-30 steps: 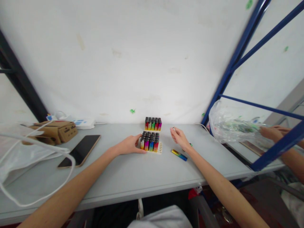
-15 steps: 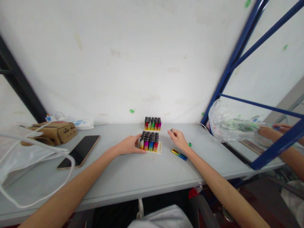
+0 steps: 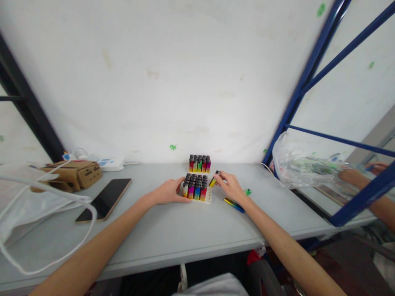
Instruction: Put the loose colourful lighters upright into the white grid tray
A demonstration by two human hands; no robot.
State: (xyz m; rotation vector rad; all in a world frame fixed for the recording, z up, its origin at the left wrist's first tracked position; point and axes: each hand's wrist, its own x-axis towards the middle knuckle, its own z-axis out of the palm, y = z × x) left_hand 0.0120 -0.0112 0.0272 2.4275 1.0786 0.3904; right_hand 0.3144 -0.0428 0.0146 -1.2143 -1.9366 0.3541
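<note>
Several lighters with black tops [image 3: 195,188] stand in rows in a white tray [image 3: 207,200], whose right end shows bare slots. My left hand [image 3: 171,191] wraps round the left side of this group, fingers behind and thumb at the front. Between the fingertips of my right hand [image 3: 227,185] is a yellow lighter [image 3: 212,181], tilted above the tray's right end. Beside my right wrist lie a yellow-blue lighter [image 3: 234,204] and a green one [image 3: 247,192]. Behind the tray stands a second group of lighters [image 3: 199,163].
On the left of the grey table [image 3: 173,234] lie a phone [image 3: 105,199], a cardboard box [image 3: 77,172] and a white cable [image 3: 92,213]. To the right are a blue frame [image 3: 298,94], a clear plastic bag [image 3: 290,164] and another person's hand [image 3: 353,177].
My right hand has moved slightly left to the tray's right end, and the yellow lighter in it now shows clearly. My left hand stays at the tray. The view has shifted slightly.
</note>
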